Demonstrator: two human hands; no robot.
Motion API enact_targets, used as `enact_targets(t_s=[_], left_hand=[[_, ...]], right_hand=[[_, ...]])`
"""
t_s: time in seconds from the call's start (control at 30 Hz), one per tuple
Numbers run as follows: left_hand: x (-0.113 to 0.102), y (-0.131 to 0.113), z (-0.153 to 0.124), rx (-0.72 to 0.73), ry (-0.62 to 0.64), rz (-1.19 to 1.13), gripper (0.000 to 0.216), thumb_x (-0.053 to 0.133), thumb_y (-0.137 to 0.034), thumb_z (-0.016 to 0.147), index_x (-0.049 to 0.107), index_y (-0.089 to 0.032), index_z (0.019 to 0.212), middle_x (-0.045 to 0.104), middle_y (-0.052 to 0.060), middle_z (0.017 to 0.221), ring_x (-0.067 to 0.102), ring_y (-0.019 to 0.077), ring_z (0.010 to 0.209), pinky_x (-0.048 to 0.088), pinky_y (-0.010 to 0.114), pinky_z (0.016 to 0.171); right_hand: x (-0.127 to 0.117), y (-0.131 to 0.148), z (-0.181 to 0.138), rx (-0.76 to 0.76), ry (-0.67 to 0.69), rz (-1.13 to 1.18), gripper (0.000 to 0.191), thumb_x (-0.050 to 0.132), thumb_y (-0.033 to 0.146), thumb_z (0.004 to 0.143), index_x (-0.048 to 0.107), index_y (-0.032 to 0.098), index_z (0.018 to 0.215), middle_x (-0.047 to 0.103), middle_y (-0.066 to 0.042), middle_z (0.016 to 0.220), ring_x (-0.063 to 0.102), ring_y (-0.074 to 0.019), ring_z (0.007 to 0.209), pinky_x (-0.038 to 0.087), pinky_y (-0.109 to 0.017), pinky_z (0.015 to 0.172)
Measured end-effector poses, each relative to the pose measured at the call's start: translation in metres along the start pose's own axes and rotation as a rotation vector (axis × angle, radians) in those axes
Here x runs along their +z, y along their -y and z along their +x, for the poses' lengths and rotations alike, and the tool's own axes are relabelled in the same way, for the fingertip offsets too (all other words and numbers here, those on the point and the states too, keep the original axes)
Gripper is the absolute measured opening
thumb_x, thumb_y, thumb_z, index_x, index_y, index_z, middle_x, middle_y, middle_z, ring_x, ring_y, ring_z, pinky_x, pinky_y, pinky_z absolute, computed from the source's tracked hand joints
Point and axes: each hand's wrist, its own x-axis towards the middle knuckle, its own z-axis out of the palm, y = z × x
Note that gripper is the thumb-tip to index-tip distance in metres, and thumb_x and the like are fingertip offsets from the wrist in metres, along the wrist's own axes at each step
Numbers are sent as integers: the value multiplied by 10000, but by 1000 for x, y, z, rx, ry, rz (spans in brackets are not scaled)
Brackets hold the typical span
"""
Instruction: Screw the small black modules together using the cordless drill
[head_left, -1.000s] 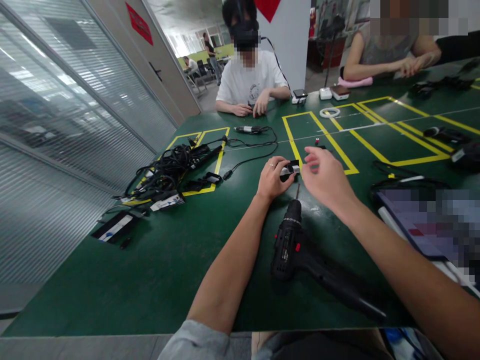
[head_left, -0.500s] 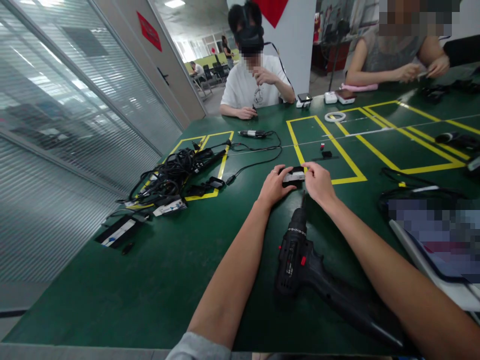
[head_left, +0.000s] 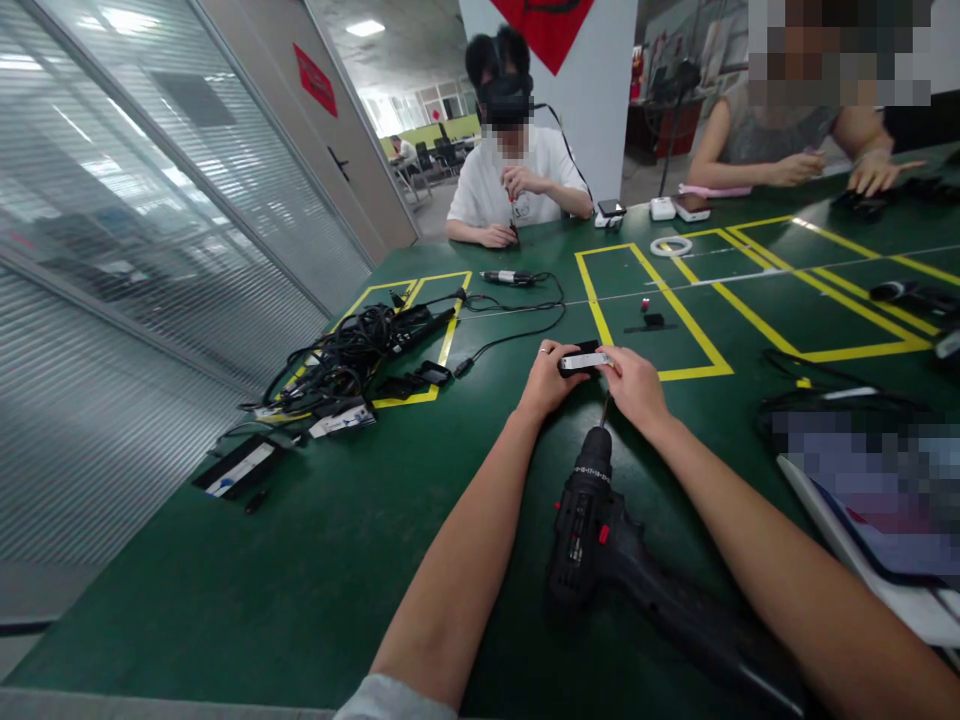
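Note:
Between my hands is a small flat black case with a pale strip (head_left: 583, 362) along its near side; its exact kind I cannot make out. My left hand (head_left: 551, 375) grips its left end, fingers behind and thumb in front. The fingertips of my right hand (head_left: 634, 388) are closed on its right end, at the pale strip. Just below them a black cordless drill (head_left: 585, 520) lies on its side, its bit pointing up toward my right fingers. Beyond my hands, a small black block (head_left: 654, 320) and a tiny red-tipped piece (head_left: 645, 304) rest inside a yellow taped rectangle.
Left on the green table (head_left: 315, 590) lies a tangle of black cables (head_left: 360, 340). A corded tool (head_left: 506, 277) is further back. At right are a tablet-like screen (head_left: 885, 490) and a white tape roll (head_left: 671, 246). Two people sit across the table.
The case has been tipped so its pale strip faces me more fully, and my right fingers have shifted onto the strip's end. Across the table, one person's hand has spread over black items.

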Motion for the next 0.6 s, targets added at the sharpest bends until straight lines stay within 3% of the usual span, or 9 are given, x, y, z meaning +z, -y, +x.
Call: enact_targets(t_s=[0.13, 0.27, 0.43, 0.53, 0.6], left_hand=[[-8, 7, 2, -186, -157, 61, 405, 736, -348, 702, 608, -161, 1037, 532, 95, 1071, 550, 202, 1006, 472, 336, 907], [-37, 0, 7, -375, -261, 163, 391, 677, -448, 729, 612, -144, 967, 583, 94, 1009, 566, 205, 951, 463, 338, 882], [-103, -33, -6, -362, -304, 328, 434, 552, -543, 791, 616, -161, 986, 636, 75, 988, 583, 204, 920, 456, 336, 871], [-154, -46, -43, -428, -201, 456, 456, 498, -559, 812, 604, -166, 1019, 646, 79, 1008, 595, 216, 916, 468, 341, 844], [-193, -46, -84, -540, -147, 544, 471, 478, -561, 818, 585, -174, 1065, 644, 83, 1056, 596, 236, 971, 471, 356, 861]], right_hand=[[0, -2, -5, 47, -119, 29, 311, 468, 334, 922, 598, 185, 1162, 666, -98, 1090, 614, -241, 922, 453, -335, 812], [0, -11, -4, 145, -218, 19, 342, 416, 367, 939, 568, 166, 1170, 679, -107, 994, 616, -243, 807, 448, -333, 715], [0, -11, -3, 208, -240, 21, 357, 377, 382, 950, 547, 171, 1181, 689, -102, 932, 624, -240, 765, 440, -317, 677], [0, -7, -4, 216, -223, 10, 355, 376, 376, 946, 548, 172, 1181, 698, -114, 945, 633, -257, 789, 437, -327, 691], [0, -5, -4, 218, -211, 0, 353, 383, 372, 941, 553, 172, 1177, 701, -122, 958, 637, -268, 802, 437, -334, 698]])
